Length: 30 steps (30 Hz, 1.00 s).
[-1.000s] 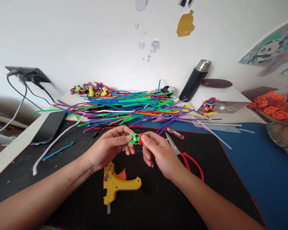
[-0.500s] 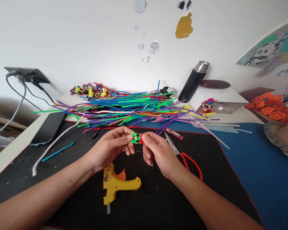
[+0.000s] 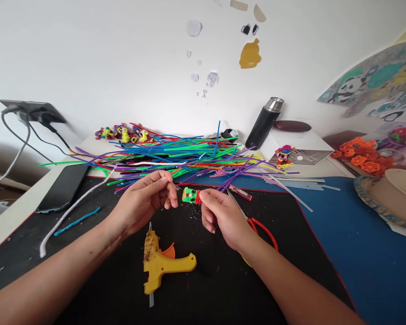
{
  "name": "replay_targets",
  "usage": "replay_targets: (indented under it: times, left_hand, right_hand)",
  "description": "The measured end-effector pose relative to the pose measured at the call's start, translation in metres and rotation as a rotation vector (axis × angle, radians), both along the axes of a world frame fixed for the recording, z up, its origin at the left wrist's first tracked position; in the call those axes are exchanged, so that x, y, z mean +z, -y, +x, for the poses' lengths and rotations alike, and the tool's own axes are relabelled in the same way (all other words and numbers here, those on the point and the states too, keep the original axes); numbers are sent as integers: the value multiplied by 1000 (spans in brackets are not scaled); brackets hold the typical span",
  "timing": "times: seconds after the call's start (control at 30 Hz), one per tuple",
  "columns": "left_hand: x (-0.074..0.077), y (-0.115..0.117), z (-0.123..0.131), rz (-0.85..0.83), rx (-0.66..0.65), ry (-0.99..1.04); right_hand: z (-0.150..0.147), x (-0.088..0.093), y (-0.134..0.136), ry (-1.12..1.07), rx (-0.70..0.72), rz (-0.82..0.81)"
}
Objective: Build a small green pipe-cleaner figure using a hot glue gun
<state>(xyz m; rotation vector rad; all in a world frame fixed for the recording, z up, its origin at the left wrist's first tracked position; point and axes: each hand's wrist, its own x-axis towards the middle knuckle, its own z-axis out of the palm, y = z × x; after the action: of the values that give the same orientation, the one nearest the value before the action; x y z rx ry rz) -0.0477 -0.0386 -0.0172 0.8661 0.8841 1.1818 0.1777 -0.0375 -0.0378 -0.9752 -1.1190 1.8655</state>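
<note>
Between thumb and fingers of my right hand (image 3: 221,212) is a small pipe-cleaner figure (image 3: 190,195), fuzzy green with dark spots and a red end. The red end is in the pinch; the green part points left. My left hand (image 3: 152,194) is just left of the figure, apart from it, thumb and forefinger pressed together. Whatever may be between those fingertips is too small to make out. Below the hands a yellow hot glue gun (image 3: 165,264) lies on the black mat, nozzle pointing away. Scissors with red handles (image 3: 265,230) lie partly hidden behind my right hand.
A heap of coloured pipe cleaners (image 3: 176,155) spreads along the back. A phone (image 3: 62,187), a white fuzzy strip (image 3: 77,210) and a blue twisted piece (image 3: 77,221) lie left. A black flask (image 3: 264,123), a small finished figure (image 3: 284,156) and a red-handled cutter (image 3: 241,193) are right.
My left hand has let go of the figure's green end and moved left and slightly up. My right hand keeps hold of the red end. The view has shifted slightly.
</note>
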Motion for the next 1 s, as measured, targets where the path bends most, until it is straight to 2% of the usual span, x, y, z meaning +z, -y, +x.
replay_targets:
  times: [0.4, 0.6, 0.67, 0.77, 0.87, 1.0]
  left_hand:
    - [6, 6, 4, -24, -100, -69]
    - [9, 6, 7, 29, -41, -145]
    - [9, 4, 5, 54, -6, -166]
    - [7, 2, 3, 66, 22, -186]
    - [5, 1, 1, 50, -4, -204]
    - [1, 0, 1, 20, -64, -243]
  right_hand:
    - [0, -5, 0, 30, 19, 23]
    - [0, -7, -1, 118, 70, 98]
    - [1, -7, -1, 219, 93, 157]
    - [1, -6, 1, 474, 128, 336]
    - [-1, -2, 4, 760, 195, 525]
    - [-5, 2, 9, 1009, 298, 646]
